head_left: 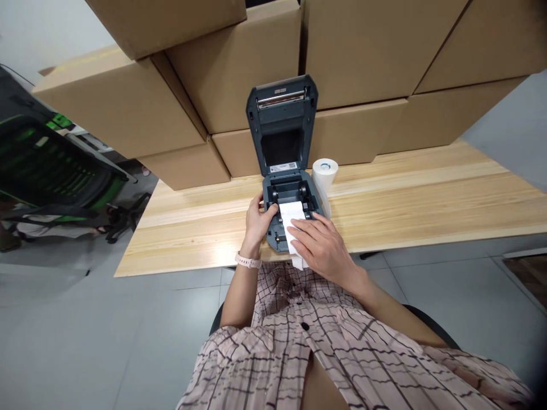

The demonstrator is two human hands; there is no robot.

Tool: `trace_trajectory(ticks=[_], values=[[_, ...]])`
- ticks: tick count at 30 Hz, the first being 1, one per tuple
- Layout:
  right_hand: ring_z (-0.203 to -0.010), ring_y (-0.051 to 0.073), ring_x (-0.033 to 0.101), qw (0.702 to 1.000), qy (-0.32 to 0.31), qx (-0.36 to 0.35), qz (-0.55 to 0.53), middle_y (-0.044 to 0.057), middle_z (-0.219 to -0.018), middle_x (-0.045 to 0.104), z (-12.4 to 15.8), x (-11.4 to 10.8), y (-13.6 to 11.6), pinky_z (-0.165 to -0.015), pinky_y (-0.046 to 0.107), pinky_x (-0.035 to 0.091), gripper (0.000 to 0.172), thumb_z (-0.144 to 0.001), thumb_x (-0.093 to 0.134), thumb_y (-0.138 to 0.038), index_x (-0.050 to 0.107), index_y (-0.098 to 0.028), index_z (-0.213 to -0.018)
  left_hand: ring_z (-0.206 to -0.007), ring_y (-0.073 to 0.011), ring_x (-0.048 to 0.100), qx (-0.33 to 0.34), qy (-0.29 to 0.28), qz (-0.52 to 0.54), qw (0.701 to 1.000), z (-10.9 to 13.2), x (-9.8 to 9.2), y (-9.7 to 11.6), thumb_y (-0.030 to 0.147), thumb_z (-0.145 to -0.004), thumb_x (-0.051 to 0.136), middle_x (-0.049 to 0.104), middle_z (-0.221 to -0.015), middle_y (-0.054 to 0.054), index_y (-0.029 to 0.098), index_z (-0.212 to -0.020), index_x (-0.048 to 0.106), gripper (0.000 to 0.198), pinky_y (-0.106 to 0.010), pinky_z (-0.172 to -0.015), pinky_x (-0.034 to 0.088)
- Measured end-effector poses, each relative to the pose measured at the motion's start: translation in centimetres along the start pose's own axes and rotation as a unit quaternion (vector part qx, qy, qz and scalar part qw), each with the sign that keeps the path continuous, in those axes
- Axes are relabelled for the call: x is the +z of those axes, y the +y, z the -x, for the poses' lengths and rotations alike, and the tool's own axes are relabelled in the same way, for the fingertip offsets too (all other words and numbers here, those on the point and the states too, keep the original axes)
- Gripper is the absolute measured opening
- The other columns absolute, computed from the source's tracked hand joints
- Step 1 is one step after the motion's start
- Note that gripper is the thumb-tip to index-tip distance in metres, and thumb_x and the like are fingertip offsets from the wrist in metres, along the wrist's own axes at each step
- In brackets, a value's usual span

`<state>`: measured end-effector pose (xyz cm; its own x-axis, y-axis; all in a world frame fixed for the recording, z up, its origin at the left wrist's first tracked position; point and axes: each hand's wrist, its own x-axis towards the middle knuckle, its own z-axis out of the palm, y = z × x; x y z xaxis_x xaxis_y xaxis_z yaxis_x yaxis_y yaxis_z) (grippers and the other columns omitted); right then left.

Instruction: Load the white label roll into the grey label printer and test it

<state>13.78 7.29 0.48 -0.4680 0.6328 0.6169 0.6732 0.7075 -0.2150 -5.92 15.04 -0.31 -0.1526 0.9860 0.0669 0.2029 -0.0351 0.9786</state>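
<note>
A dark grey label printer (278, 242) sits at the table's front edge with its lid (282, 128) swung up and back. Down the middle of its open bay runs a white paper strip (292, 210), whose loose end hangs over the front. My left hand (256, 223) grips the printer's left side, thumb on the inner rim and fingers partly hidden outside. Stretched fingers of my right hand (323, 246) lie flat across the strip; whether the thumb pinches it is hidden. Just right of the printer stands a white label roll (325, 175), with paper trailing from it.
Stacked cardboard boxes (359, 51) line the back of the wooden table (427, 199), close behind the raised lid. An office chair (51, 171) stands on the floor at left. The table's front edge runs near my lap.
</note>
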Motion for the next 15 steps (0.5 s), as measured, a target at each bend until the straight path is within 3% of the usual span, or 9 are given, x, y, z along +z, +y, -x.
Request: trace_trajectory(ticks=[5,12,15], values=[[-0.121,0.026,0.073,0.999,-0.008,0.017,-0.025,0.008,-0.135,0.078,0.2,0.2,0.0,-0.113,0.054,0.052,0.031,-0.108,0.052,-0.027,0.075,-0.024,-0.13,-0.116,-0.0253,0.066,0.005,0.006,0.003,1.0,-0.1,0.1,-0.3,0.031,-0.079,0.076,0.071,-0.134,-0.015,0.018,-0.129,0.068,0.052,-0.041,-0.103,0.052],[-0.12,0.026,0.073,0.999,0.003,0.024,-0.029,0.008,-0.133,0.078,0.4,0.3,0.1,-0.112,0.053,0.052,0.03,-0.108,0.052,-0.028,0.075,-0.025,-0.128,-0.116,-0.0247,0.067,-0.006,-0.018,0.042,0.999,0.3,0.0,0.0,0.039,-0.085,0.076,0.072,-0.135,-0.015,0.018,-0.132,0.066,0.052,-0.036,-0.094,0.056],[-0.119,0.026,0.074,0.999,0.007,0.019,-0.025,0.009,-0.132,0.079,0.5,0.3,0.0,-0.112,0.051,0.052,0.03,-0.108,0.052,-0.028,0.076,-0.023,-0.126,-0.119,-0.0258,0.068,-0.017,-0.024,0.064,0.998,0.9,0.0,0.3,0.043,-0.088,0.074,0.068,-0.143,-0.017,0.018,-0.139,0.062,0.058,-0.038,-0.099,0.057]])
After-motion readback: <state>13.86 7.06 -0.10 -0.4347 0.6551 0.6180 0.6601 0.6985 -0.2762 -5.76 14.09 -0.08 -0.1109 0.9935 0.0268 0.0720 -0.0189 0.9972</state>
